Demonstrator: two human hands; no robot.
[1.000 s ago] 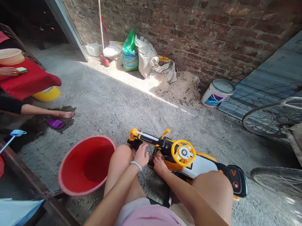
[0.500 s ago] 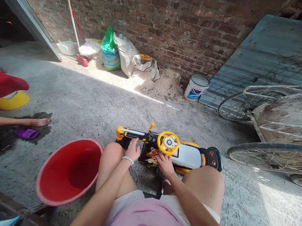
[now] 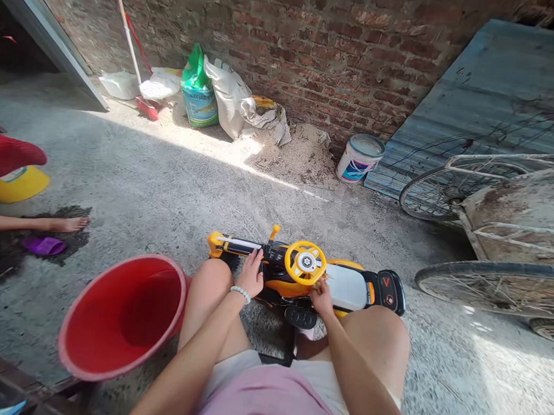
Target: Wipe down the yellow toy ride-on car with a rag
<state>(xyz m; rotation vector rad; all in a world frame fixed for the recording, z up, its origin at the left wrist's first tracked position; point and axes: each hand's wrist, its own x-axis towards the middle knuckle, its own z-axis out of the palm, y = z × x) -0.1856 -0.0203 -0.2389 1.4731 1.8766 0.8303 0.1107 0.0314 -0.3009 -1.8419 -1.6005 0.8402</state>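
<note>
A yellow, black and white toy ride-on car (image 3: pixel 347 286) lies on the concrete floor in front of my knees. Its yellow steering wheel (image 3: pixel 305 262) faces up. My left hand (image 3: pixel 251 273), with a white bead bracelet on the wrist, rests with curled fingers on the black front part of the car. My right hand (image 3: pixel 321 295) sits just below the steering wheel, fingers pinched against the car's orange body; whether it holds a cloth is hidden.
A red bucket (image 3: pixel 116 317) stands by my left knee. Another person's foot (image 3: pixel 67 224) and a purple slipper (image 3: pixel 43 245) are at left. Sacks (image 3: pixel 226 98), a broom (image 3: pixel 146 107) and a white pail (image 3: pixel 358 158) line the brick wall. A cart with wheels (image 3: pixel 498 284) stands at right.
My right hand has moved from the car's lower side up and right to just under the steering wheel. The left hand stays on the front. The view has shifted slightly right.
</note>
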